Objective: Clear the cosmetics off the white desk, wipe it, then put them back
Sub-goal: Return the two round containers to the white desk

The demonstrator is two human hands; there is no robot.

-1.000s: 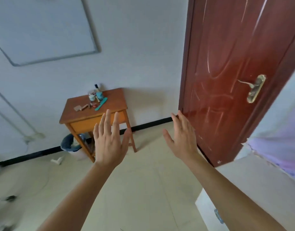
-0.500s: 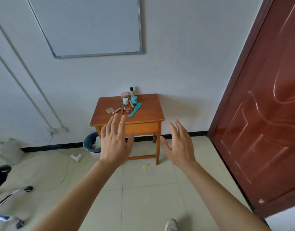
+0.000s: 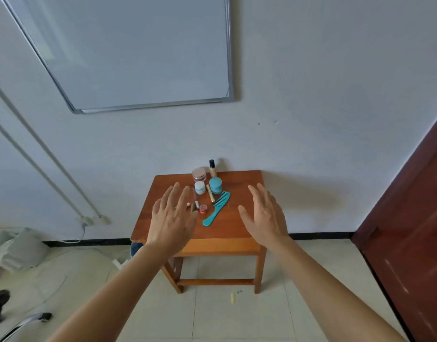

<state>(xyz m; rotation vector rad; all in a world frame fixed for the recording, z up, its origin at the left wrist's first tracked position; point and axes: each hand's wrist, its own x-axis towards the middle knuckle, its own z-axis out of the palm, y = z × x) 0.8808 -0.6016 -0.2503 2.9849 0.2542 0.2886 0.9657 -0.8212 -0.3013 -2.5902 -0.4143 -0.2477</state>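
Both hands are empty, palms down, fingers (image 3: 179, 193) spread wide and gripping nothing. The left hand (image 3: 172, 219) and right hand (image 3: 264, 215) are raised in front of the wooden tabletop (image 3: 244, 191), apparently short of it.

The cosmetics lie between the two hands and slightly beyond the fingertips. The teal comb (image 3: 216, 208) runs diagonally, handle toward the person, teeth pointing away and right. The teal jar (image 3: 215, 185), white jar (image 3: 199, 187) and bottle (image 3: 212, 168) stand further back by the wall. The left hand appears nearer the small items; the comb sits roughly midway.
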